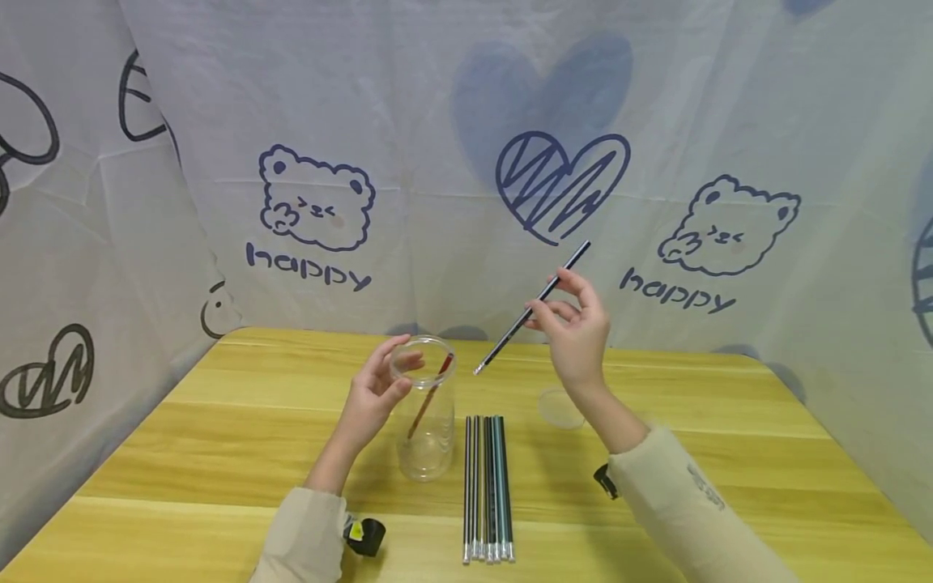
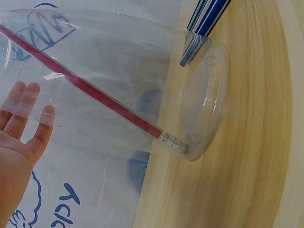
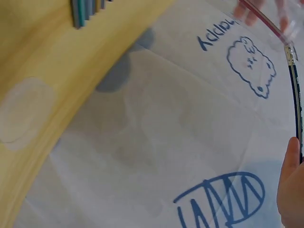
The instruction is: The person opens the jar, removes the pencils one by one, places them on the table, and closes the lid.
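A clear plastic jar (image 1: 427, 463) stands upright on the table, and my left hand (image 1: 368, 402) grips it around its upper part, just under the rim. Inside leans a red pencil (image 2: 102, 97), eraser end down at the jar's bottom. My right hand (image 1: 581, 336) pinches a black pencil (image 1: 508, 334) between thumb and fingers, up in the air right of the jar. That pencil slants, with its eraser end (image 3: 289, 52) low and toward the jar's mouth. Right of the jar, several dark and teal pencils (image 1: 490, 486) lie side by side, eraser ends toward me.
A round clear lid (image 1: 561, 409) lies flat on the wooden table (image 1: 240, 437), near my right forearm. Behind the table's back edge hangs a white cloth (image 1: 437, 267) printed with bears and hearts. Black straps with small devices are on both wrists.
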`<state>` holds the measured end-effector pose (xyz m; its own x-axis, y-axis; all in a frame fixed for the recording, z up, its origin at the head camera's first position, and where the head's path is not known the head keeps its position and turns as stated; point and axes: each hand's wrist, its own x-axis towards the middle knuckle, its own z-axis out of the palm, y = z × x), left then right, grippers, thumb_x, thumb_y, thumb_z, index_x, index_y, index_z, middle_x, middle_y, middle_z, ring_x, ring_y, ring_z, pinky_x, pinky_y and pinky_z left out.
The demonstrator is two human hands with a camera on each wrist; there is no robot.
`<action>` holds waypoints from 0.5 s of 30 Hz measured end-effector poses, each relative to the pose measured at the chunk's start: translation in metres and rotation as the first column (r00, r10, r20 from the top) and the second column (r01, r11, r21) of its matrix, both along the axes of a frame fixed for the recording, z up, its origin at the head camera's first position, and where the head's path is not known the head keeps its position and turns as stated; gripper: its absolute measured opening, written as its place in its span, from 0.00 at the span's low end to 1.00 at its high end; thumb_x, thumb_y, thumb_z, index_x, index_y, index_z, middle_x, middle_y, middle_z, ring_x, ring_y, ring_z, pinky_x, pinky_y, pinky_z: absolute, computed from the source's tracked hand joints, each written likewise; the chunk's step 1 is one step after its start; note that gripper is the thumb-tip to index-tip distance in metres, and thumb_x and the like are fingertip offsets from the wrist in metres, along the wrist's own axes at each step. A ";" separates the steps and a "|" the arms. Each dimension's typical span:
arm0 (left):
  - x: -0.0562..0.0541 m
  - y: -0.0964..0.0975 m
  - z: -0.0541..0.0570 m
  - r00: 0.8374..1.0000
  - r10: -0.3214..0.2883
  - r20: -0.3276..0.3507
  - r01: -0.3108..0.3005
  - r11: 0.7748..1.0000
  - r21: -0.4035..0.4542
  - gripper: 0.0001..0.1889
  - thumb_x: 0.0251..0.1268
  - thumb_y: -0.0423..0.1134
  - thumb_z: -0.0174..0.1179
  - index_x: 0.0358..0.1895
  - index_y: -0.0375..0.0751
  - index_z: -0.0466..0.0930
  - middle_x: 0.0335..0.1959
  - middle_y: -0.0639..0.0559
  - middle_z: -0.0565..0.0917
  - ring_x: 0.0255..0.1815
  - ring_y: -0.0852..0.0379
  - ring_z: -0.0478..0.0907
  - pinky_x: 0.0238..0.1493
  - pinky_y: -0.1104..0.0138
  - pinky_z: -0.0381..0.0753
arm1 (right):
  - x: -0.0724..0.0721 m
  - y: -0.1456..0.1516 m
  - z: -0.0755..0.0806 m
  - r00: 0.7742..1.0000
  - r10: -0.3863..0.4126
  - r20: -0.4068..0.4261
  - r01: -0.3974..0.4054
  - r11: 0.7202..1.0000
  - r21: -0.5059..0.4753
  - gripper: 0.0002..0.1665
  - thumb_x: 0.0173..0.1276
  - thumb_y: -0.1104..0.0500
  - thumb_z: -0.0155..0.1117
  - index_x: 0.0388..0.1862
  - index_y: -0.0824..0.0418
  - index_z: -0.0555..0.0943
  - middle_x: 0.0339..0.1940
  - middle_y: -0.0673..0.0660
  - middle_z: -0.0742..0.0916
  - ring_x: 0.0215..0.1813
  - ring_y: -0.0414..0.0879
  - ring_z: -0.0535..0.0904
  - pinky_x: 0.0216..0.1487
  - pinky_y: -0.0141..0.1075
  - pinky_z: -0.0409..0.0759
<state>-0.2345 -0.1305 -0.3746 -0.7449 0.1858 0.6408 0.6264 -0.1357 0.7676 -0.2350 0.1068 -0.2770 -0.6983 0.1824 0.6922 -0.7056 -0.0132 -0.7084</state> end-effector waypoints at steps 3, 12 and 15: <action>0.000 0.000 0.000 1.000 -0.012 -0.001 0.012 1.000 0.016 0.29 0.59 0.43 0.58 0.62 0.37 0.61 0.50 0.54 0.77 0.49 0.55 0.74 0.47 0.67 0.74 | 0.001 0.003 -0.010 0.997 0.005 0.075 -0.009 0.998 0.055 0.26 0.55 0.79 0.56 0.54 0.75 0.67 0.44 0.60 0.75 0.29 0.38 0.78 0.28 0.33 0.80; 0.001 0.000 0.000 1.000 -0.002 -0.004 0.002 1.000 -0.003 0.29 0.60 0.43 0.57 0.61 0.34 0.60 0.51 0.47 0.76 0.50 0.55 0.74 0.48 0.66 0.74 | 0.003 0.010 -0.042 0.953 -0.006 0.304 -0.071 0.968 0.242 0.26 0.56 0.78 0.56 0.56 0.73 0.67 0.44 0.65 0.74 0.25 0.40 0.77 0.25 0.36 0.80; 0.001 0.000 0.001 1.000 0.000 -0.009 0.000 1.000 -0.014 0.28 0.61 0.42 0.56 0.61 0.33 0.59 0.50 0.54 0.77 0.50 0.54 0.74 0.49 0.64 0.73 | 0.004 0.011 -0.052 0.915 -0.015 0.403 -0.116 0.947 0.298 0.28 0.56 0.77 0.57 0.57 0.71 0.67 0.44 0.65 0.75 0.25 0.44 0.78 0.25 0.38 0.80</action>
<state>-0.2333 -0.1303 -0.3740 -0.7392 0.1941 0.6449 0.6333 -0.1251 0.7637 -0.2314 0.1174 -0.3295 -0.9274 -0.0382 0.3722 -0.3709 0.2242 -0.9012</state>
